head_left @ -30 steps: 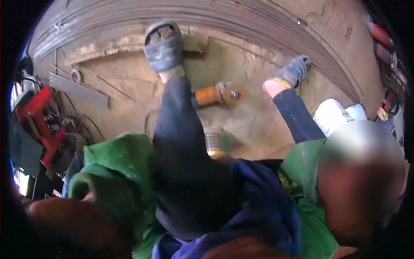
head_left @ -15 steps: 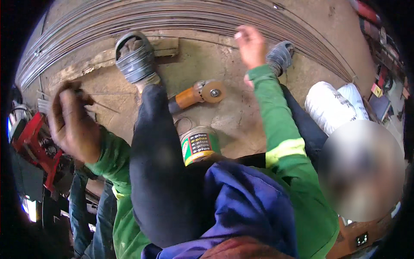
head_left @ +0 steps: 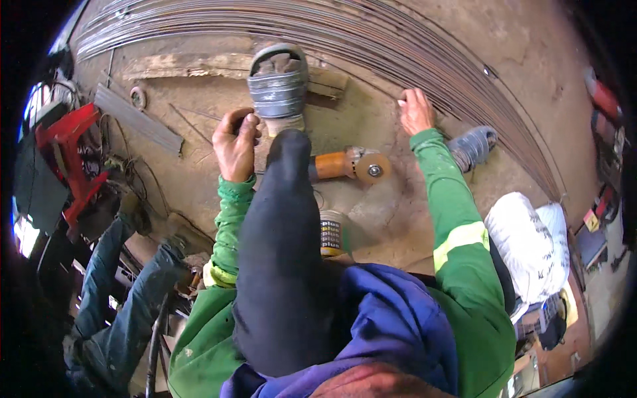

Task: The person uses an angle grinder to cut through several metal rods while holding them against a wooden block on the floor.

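Note:
My left hand (head_left: 235, 147) is beside the left sandal (head_left: 279, 86), its fingers curled in and the thumb over them; whatever they hold, if anything, is hidden. Farther right, my right hand (head_left: 417, 114) reaches down to the near edge of a long bundle of thin steel rods (head_left: 371, 40). Its bent fingers close on a single steel rod (head_left: 361, 78) lying apart from the bundle. Between my legs an orange angle grinder (head_left: 332, 166) rests on the floor, its cutting disc to the right. A labelled tin (head_left: 332, 229) stands nearer me, partly behind my knee.
A wooden plank (head_left: 199, 66) lies under the left sandal. At the left are a flat metal bar (head_left: 136, 119), a red metal frame (head_left: 76, 159), loose cables and another person's legs (head_left: 126, 298). White sacks (head_left: 527, 245) stand at the right.
My view has shifted left. My left hand has come inward from the far left to the left sandal; my right hand has lowered from above the floor to the rods.

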